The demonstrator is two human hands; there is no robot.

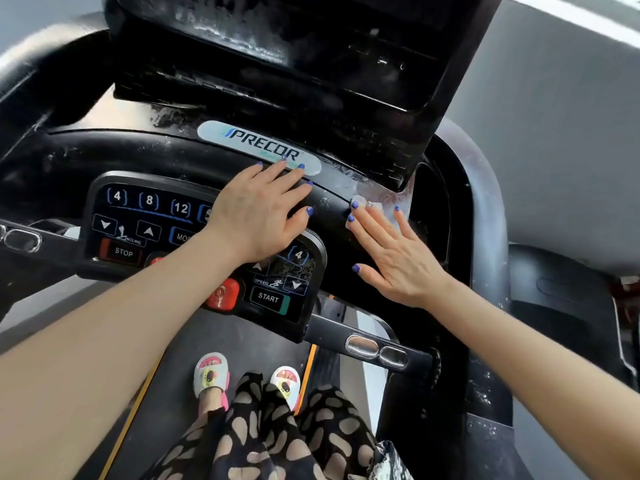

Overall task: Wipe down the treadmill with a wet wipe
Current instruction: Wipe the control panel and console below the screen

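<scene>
- The left hand (258,216) lies flat on the black treadmill (166,154), just under the Precor badge (259,147). Its fingers are straight, so its grip is open and holds nothing.
- The right hand (393,252) is flat too, with straight fingers pressing on the wipe (375,199). Its grip is open.
- The wipe sits under the right fingertips, by the corner of the screen (311,46).
- The button panel (145,220) is partly under the left arm.
- Two feet in slippers (212,374) stand on the belt (173,393).
</scene>
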